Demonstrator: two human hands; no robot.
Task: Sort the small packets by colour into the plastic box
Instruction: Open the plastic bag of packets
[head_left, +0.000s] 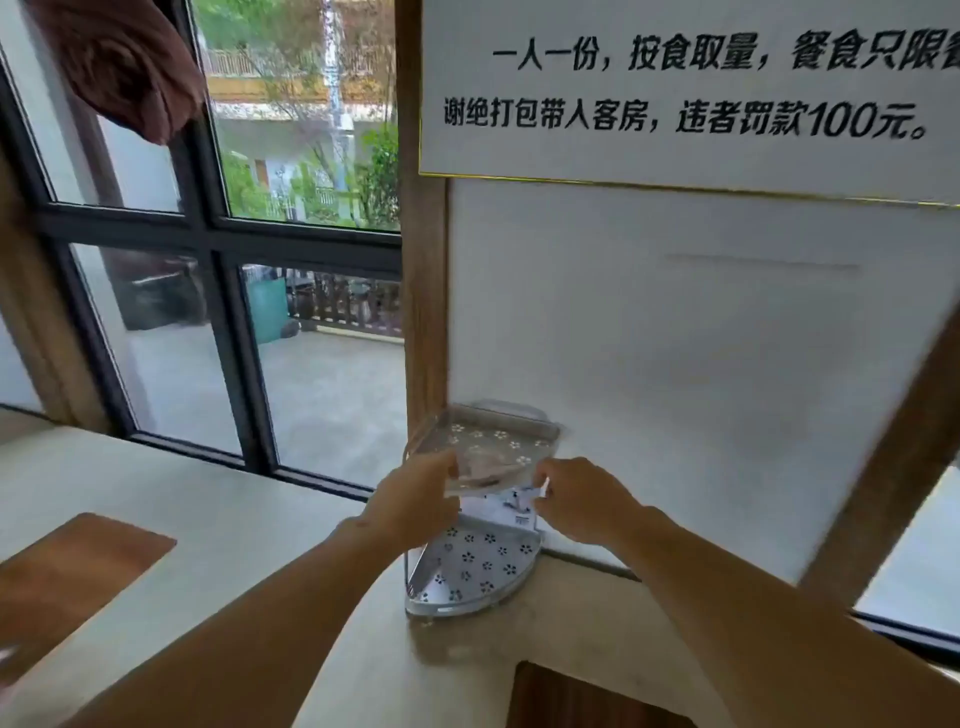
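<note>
The plastic box (470, 569) is a quarter-round container printed with small flowers, standing on the counter in the corner by the wall. Its clear flowered lid (485, 436) is lifted and tilted up over it. My left hand (415, 501) grips the lid's front left edge. My right hand (584, 506) is at the lid's right side, pinching a small white packet (543, 487) between its fingertips. More white packets (506, 506) lie inside the box under the lid; their colours are hard to tell because of blur.
The pale counter (249, 545) runs left under a black-framed window (218, 234). A brown wooden board (67, 577) lies at the left. A wooden post (423, 286) and white wall with a sign (675, 88) stand behind the box. A dark recess (576, 696) opens below.
</note>
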